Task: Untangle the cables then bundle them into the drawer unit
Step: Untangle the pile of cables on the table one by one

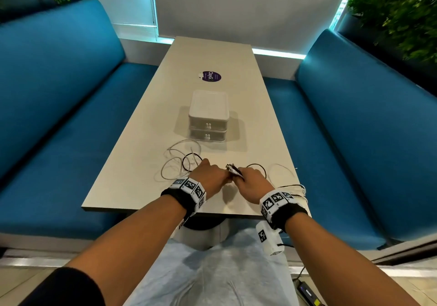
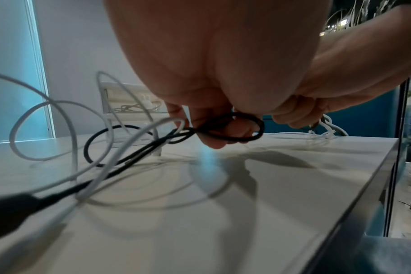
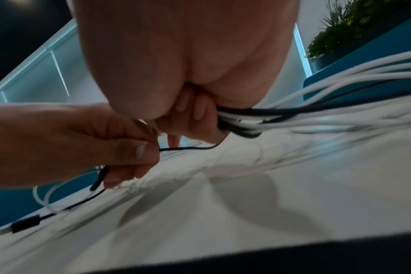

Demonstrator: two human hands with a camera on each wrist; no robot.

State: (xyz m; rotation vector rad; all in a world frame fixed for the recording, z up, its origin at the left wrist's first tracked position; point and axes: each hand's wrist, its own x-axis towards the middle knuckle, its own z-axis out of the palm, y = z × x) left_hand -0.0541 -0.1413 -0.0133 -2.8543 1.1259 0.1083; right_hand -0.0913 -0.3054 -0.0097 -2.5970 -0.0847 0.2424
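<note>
A black cable (image 2: 237, 128) and a white cable (image 2: 42, 129) lie tangled in loose loops on the table, just left of my hands. My left hand (image 1: 214, 175) pinches a loop of the black cable, its fingers curled round it (image 2: 219, 137). Touching it on the right, my right hand (image 1: 249, 179) grips a gathered bundle of white and black cable strands (image 3: 242, 120), which trails off past the table's right edge (image 1: 293, 188). The white two-drawer unit (image 1: 208, 116) stands further back, both drawers closed; a coiled cable shows through one drawer's front (image 2: 131, 108).
The beige table (image 1: 212, 55) is narrow, with blue benches (image 1: 59, 121) on both sides. A purple round sticker (image 1: 210, 76) lies beyond the drawer unit. A black USB plug (image 3: 19, 226) rests on the table near its front edge. Plants (image 1: 402, 17) stand behind the benches.
</note>
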